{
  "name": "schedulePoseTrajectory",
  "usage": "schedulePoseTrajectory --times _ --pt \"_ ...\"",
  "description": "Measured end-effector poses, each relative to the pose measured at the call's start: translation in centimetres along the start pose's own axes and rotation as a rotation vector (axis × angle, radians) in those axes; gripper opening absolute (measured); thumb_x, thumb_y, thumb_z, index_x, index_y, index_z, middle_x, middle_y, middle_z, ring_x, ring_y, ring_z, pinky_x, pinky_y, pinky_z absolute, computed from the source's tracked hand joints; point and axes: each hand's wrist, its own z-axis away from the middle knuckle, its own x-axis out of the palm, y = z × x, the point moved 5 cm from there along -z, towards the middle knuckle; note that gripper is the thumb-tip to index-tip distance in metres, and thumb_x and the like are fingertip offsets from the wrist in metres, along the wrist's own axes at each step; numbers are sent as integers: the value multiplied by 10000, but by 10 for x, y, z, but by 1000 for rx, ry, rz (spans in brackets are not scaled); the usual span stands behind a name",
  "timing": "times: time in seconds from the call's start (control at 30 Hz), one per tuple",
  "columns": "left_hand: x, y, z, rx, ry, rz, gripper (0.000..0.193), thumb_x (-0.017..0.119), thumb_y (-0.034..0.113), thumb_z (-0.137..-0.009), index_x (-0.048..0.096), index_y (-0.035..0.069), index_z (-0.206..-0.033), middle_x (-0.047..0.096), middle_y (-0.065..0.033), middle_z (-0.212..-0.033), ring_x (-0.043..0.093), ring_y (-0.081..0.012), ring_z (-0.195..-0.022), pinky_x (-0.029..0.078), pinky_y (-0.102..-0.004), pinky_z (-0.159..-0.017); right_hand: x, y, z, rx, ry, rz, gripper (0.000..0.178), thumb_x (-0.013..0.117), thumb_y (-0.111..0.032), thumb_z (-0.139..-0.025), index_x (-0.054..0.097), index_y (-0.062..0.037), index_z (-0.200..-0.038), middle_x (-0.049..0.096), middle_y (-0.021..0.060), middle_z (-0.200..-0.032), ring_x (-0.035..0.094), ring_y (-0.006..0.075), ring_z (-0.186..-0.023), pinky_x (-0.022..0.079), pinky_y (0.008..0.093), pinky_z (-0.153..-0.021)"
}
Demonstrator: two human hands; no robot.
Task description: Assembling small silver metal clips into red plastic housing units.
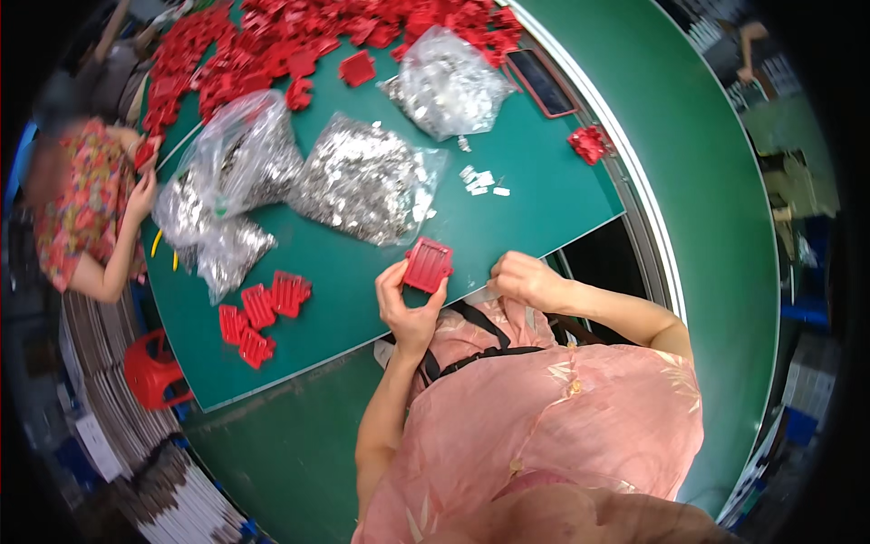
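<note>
One squarish red case, slotted and side-tabbed, is pinched in my left grip over the counter; from here I cannot tell whether my curled right grip holds anything.

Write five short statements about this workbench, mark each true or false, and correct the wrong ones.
1. The left hand holds a red, ribbed plastic part. True.
2. Both hands grip that part together. False: only the left does; the right hand is apart from it.
3. Four similar red plastic parts lie in a loose cluster to the left of the left hand. True.
4. Red parts fill the transparent plastic bag nearest the left hand. False: that bag holds small silvery pieces.
5. A black-screened, red-edged phone lies near the right edge of the flat green tabletop. True.
</note>
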Motion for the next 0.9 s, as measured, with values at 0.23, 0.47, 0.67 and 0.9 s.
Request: schedulePoseTrajectory --times 0.23,0.47,0.67,0.9 --pt "1 4 -2 10 -14 -55 591 903 4 -708 594 -2 -1211 587 -158 -1243 646 -249 -1107 579 -343 -920 -26 23 -46 516 152 -308 222 624 -50 -991 676 -31 -1206 633 65 -921 595 172 -805 493 292 -751" --pt "-2 6 -3 2 12 -77 575 917 49 -675 612 16 -1161 617 -161 -1186 663 -289 -1061 566 -362 -890 14 39 -68 708 209 -1040 139 603 -119 -1041 665 -23 -1122 655 22 -949 591 87 -820 504 247 -766" --pt "-5 13 -7 11 18 -76 598 927 81 -665 605 22 -1165 637 -160 -1147 661 -313 -1042 549 -393 -892 17 46 -66 854 303 -1304 178 600 -118 -1039 637 6 -1161 676 58 -1016 646 110 -863 556 270 -835" --pt "-6 10 -6 29 37 -83 580 925 88 -673 600 23 -1150 643 -170 -1147 660 -333 -1047 549 -407 -894 9 38 -69 813 139 -1100 235 651 -63 -999 676 47 -1205 703 117 -1115 690 151 -995 587 303 -870"
